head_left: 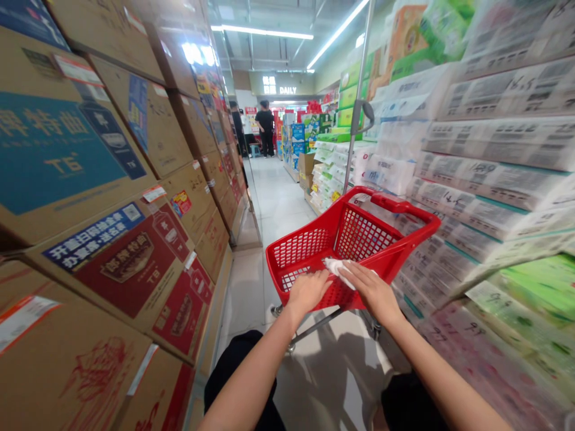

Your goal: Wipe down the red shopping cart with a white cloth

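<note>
A red plastic shopping trolley [359, 236] stands in the aisle in front of me, its basket looking empty. My left hand [308, 291] rests flat on the near rim of the basket. My right hand [371, 290] lies on the same rim and presses a crumpled white tissue [338, 267] against it with flat fingers. The two hands sit close together, nearly touching at the tissue. The trolley's wheels and frame show below my forearms.
Stacked brown and red cartons [135, 257] wall the aisle's left side. Packs of tissue paper [485, 179] fill shelves on the right. A metal pole [357, 120] rises behind the trolley. Two people [265, 129] stand far down the tiled aisle [278, 203].
</note>
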The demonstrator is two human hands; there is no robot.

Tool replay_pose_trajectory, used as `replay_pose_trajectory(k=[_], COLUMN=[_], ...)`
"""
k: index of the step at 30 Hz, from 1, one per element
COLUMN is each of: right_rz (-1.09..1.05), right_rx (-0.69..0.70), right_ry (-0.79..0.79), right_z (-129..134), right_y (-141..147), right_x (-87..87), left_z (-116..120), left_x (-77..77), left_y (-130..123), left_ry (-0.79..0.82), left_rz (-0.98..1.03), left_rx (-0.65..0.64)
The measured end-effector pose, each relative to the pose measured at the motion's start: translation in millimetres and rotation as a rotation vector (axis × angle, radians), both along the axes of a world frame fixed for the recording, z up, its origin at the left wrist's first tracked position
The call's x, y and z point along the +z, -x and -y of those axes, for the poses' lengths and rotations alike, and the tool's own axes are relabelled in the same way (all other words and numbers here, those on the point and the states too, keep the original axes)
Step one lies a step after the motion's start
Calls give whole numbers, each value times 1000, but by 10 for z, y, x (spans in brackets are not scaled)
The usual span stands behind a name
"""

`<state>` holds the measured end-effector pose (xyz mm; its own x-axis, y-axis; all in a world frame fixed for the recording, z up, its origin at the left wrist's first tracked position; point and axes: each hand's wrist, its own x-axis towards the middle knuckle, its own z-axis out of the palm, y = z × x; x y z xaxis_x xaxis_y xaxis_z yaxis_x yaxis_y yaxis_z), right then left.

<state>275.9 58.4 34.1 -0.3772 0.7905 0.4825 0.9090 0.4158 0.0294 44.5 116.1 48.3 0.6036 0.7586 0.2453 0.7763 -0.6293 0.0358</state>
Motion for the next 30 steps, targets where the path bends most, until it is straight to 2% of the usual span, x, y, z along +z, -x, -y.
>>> replay_pose_trajectory(k=[3, 5, 8, 12, 14, 18, 23, 26, 30], right_rz=[-25, -57, -48, -22, -19, 21, -67, -135, -155], right_rx=[-115, -203, -212, -92, -41, 27, -128, -200, -179], right_ry=[-66, -120, -156, -138, -123, -90, -179, -167, -40], right_z=[-50, -74, -78, -68, -83, -163, -217, -164, -69], right_y=[-368, -502, -373, 56, 145, -57, -413, -281, 160], right_x=[92, 108, 36, -90, -85, 57, 180, 117, 9], left_z=[-5, -14, -36, -58, -57, -32, -7, -8, -9], left_x=[7, 2, -17, -37, -33, -2, 9, -12, -39], left_y=[15, -6, -59, -82, -59, -9, -41, -77, -74], left_ry=[0, 2, 6, 10, 11, 8, 16, 19, 11], left_rz=[-4, -4, -4, -8, -12, -18, -24, -25, -26], left_rx=[3, 6, 11, 12, 7, 10, 25, 31, 35])
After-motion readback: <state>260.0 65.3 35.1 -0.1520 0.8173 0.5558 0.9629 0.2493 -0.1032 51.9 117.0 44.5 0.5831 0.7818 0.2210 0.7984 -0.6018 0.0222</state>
